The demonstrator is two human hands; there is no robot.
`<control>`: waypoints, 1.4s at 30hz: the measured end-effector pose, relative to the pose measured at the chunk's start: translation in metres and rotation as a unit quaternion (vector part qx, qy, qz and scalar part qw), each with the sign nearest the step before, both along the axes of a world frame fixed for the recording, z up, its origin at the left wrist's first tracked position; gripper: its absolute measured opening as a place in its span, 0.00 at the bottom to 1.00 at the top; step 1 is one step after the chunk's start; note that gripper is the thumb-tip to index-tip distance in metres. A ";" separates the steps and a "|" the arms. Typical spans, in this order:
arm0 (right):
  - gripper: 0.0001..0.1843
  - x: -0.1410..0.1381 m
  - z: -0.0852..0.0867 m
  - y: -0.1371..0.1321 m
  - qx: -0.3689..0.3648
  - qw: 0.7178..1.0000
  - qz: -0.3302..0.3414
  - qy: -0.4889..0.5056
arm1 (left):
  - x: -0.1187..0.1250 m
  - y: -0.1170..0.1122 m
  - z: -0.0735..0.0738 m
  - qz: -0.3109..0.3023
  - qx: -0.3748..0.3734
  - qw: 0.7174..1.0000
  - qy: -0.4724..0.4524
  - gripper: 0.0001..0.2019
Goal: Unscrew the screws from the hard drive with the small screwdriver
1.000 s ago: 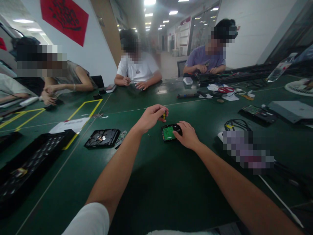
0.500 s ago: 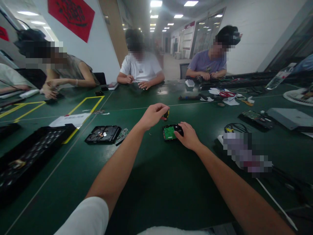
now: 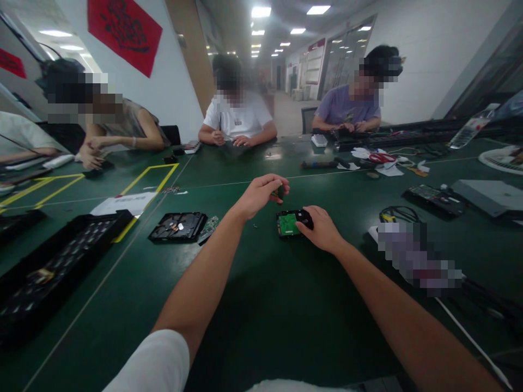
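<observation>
A small hard drive point(image 3: 291, 224) lies on the green table point(image 3: 261, 305), its green circuit board facing up. My right hand point(image 3: 322, 228) rests on its right end, fingers curled round the edge. Just above and left of the drive, my left hand point(image 3: 259, 194) is closed on a small screwdriver point(image 3: 280, 191) with a yellow and black handle, the tool pointing down toward the board. A tiny screw point(image 3: 255, 225) lies on the table left of the drive.
An opened drive casing point(image 3: 177, 226) and a loose board point(image 3: 209, 227) lie to the left, beside a long black tray point(image 3: 49, 267). Cables point(image 3: 398, 215), another drive point(image 3: 433, 198) and a grey box point(image 3: 490, 193) are on the right. Three people sit along the far and left sides.
My left hand has shifted slightly right with the screwdriver, closer over the drive. My right hand stays on the drive. The view has drifted a little.
</observation>
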State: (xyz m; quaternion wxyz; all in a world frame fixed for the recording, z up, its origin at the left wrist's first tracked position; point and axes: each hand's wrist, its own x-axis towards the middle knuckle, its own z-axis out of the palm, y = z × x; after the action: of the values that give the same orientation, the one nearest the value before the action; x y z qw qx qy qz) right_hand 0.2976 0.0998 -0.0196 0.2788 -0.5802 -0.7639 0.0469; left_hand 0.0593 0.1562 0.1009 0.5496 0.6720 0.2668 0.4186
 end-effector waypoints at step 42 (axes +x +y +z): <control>0.30 0.003 -0.005 0.000 0.009 1.000 0.012 0.005 | 0.004 -0.002 -0.004 0.005 0.059 0.998 0.025 0.14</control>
State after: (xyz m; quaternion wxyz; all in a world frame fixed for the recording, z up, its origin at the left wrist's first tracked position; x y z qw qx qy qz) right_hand 0.3004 0.0994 -0.0244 0.2869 -0.5680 -0.7700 0.0459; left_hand 0.0638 0.1544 0.0965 0.5005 0.7117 0.2586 0.4196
